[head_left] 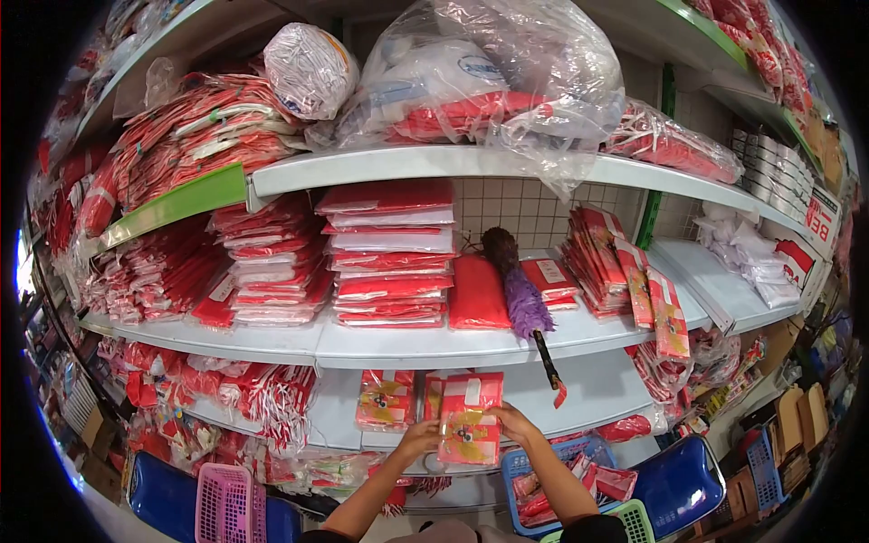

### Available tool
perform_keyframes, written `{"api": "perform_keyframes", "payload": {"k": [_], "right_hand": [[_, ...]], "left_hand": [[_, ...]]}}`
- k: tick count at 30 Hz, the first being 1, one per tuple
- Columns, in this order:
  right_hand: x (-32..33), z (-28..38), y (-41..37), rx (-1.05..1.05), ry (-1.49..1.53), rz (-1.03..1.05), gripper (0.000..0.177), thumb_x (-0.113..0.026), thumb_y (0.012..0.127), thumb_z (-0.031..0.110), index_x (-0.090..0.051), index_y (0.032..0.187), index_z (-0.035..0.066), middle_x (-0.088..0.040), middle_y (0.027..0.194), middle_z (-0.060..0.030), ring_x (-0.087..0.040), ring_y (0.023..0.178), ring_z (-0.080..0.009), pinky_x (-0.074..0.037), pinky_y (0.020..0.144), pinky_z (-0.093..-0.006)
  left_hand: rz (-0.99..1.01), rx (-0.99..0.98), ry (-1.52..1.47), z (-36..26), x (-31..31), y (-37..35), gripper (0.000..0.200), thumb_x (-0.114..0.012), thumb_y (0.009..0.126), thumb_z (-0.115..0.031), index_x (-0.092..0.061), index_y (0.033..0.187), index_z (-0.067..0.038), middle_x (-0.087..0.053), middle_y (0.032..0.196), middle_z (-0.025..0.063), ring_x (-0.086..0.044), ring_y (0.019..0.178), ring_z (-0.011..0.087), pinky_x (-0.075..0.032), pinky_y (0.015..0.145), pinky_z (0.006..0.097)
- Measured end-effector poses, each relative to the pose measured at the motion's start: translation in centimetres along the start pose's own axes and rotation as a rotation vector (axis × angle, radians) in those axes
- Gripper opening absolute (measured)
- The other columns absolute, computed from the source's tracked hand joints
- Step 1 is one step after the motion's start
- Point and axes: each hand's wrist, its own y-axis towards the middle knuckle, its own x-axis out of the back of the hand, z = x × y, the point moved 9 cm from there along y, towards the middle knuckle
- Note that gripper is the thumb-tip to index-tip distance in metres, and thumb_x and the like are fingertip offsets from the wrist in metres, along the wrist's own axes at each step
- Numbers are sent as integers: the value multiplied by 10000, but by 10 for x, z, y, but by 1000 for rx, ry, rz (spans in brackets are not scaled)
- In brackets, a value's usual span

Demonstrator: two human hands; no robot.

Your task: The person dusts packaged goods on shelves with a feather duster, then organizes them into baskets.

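Observation:
Between my two hands is a flat red packet (471, 423) in clear wrap, with a gold bird emblem and a white label near its top. My left hand (419, 439) grips its left edge, and my right hand (512, 423) pinches the right edge. Just behind it on the lower shelf, another red packet (434, 393) is partly hidden. To the left lies a similar packet (386, 399), also with a gold emblem.
Stacked red and white packets (391, 258) fill the middle shelf (398, 348). A purple feather duster (528, 303) juts over its edge. Below right is a blue basket (518, 466) of red packets; a pink basket (223, 507) stands lower left. Plastic bags (552, 63) cover the upper shelf.

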Motion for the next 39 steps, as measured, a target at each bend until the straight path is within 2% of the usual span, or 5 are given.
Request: {"api": "perform_keyframes", "payload": {"k": [9,13,19,29,39], "right_hand": [[2,19,84,518,-1176,-355,498,-667,699,200,-496,1152,84,-576,1039,-188,-595,876,-288,-484,779,-360],[-8,-20,68,315,-1624,-399,481,-637,674,228,-544,1146,217,-451,1155,-221,-517,963,-363,-456,788,-488],[-25,-14,42,408,-1667,-427,497,-616,726,273,-500,1206,219,-365,1252,-217,-387,1111,-385,-392,849,-529],[13,-24,-55,574,-1435,-646,421,-575,790,306,-525,1182,161,-455,1221,-125,-404,1116,-282,-318,877,-463],[127,-109,-220,164,-1413,-917,369,-548,787,318,-568,1098,121,-511,1144,-113,-435,1076,-289,-340,860,-505]], "left_hand": [[-163,-308,537,-13,43,65,634,-644,642,2,-478,1244,-111,-635,803,70,-605,696,137,-485,598,281],[-233,-288,862,-48,27,43,674,-562,620,44,-466,1259,-147,-609,806,203,-610,717,308,-488,625,372],[-218,-229,1033,-28,31,55,709,-510,602,78,-421,1282,-99,-562,971,262,-556,911,383,-474,757,407],[-466,-684,1005,-66,-53,-22,514,-541,736,-50,-458,1244,-33,-228,1386,244,-216,1290,387,-227,1049,432],[147,-616,902,49,-213,-46,457,-539,763,-84,-480,1213,-26,-304,1360,234,-226,1304,347,-270,1038,388]]}}
